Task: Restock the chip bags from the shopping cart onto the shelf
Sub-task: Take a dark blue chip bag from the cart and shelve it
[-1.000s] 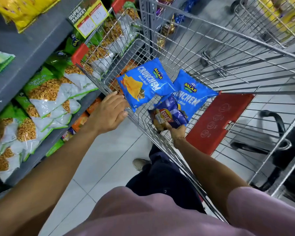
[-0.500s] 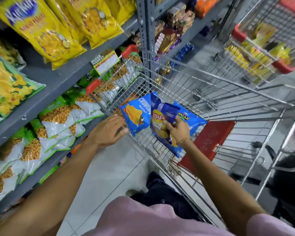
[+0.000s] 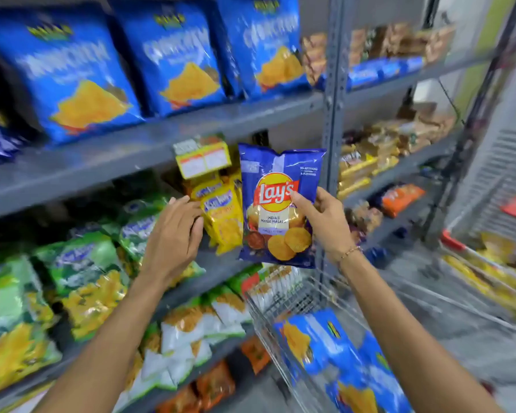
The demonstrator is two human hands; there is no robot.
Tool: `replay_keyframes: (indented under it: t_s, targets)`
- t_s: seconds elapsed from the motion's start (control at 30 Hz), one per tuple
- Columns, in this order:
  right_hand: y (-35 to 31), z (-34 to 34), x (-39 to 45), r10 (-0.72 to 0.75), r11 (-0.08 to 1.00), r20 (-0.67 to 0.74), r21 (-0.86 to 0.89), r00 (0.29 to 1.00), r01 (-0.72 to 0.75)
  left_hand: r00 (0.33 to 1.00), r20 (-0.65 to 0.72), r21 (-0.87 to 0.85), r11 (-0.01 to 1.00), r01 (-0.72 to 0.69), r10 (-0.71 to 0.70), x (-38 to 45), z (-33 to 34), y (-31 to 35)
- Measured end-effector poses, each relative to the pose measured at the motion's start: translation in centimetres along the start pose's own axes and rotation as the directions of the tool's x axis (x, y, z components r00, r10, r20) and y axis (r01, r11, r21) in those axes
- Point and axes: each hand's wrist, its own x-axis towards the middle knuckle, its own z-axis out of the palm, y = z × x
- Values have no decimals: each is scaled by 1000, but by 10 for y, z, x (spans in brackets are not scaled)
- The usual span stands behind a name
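My right hand [image 3: 325, 225] grips a dark blue Lay's bag [image 3: 276, 204] by its right edge and holds it upright in front of the grey shelf [image 3: 149, 150]. My left hand [image 3: 176, 234] is raised beside it, fingers spread, touching the yellow snack bags [image 3: 224, 216] on the middle shelf. It holds nothing. The wire shopping cart [image 3: 283, 296] is at the lower right, with two light blue Crunchem bags [image 3: 319, 344] lying in it.
Blue Crunchem bags [image 3: 173, 58] fill the upper shelf. Green and yellow bags [image 3: 81, 272] crowd the middle shelf, white and green packs [image 3: 191, 332] the one below. A grey upright post [image 3: 334, 120] divides the shelving. A second cart [image 3: 489, 263] stands at the right.
My right hand has lifted the Lay's bag out of the cart up to shelf height. My left hand has left the cart rim and reached the yellow bags. The view has tilted up.
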Motion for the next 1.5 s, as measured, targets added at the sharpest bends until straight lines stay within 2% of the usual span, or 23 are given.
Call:
replay_keyframes:
  t_s: [0.13, 0.3, 0.5, 0.6, 0.7, 0.83, 1.03, 1.27, 1.5]
  targets:
    - [-57, 76, 28, -110, 992, 106, 74, 988, 102, 984, -162, 142, 985, 100, -76, 2, -80, -39]
    - [-106, 178, 54, -218, 969, 180, 159, 959, 191, 947, -230, 267, 922, 281, -223, -34, -164, -99]
    - [-141, 291, 75, -280, 955, 229, 163, 932, 247, 844, -337, 331, 787, 521, -417, -100, -239, -167]
    - [-150, 338, 82, -282, 955, 262, 166, 923, 245, 817, -351, 413, 708, 573, -457, -126, -263, -188]
    - [-155, 378, 88, -319, 945, 264, 165, 910, 283, 799, -296, 436, 671, 600, -523, -145, -275, -207]
    - [-157, 421, 96, -276, 954, 315, 205, 908, 219, 821, -258, 497, 659, 565, -509, -155, -274, -226]
    - [-143, 468, 112, -174, 971, 373, 219, 911, 96, 824, -373, 470, 678, 565, -428, -158, -260, -244]
    - [-130, 483, 127, -108, 978, 391, 204, 914, 28, 839, -481, 530, 677, 510, -255, -158, -248, -263]
    - [-120, 491, 129, -70, 983, 383, 182, 921, -1, 839, -496, 554, 663, 503, -221, -159, -245, -268]
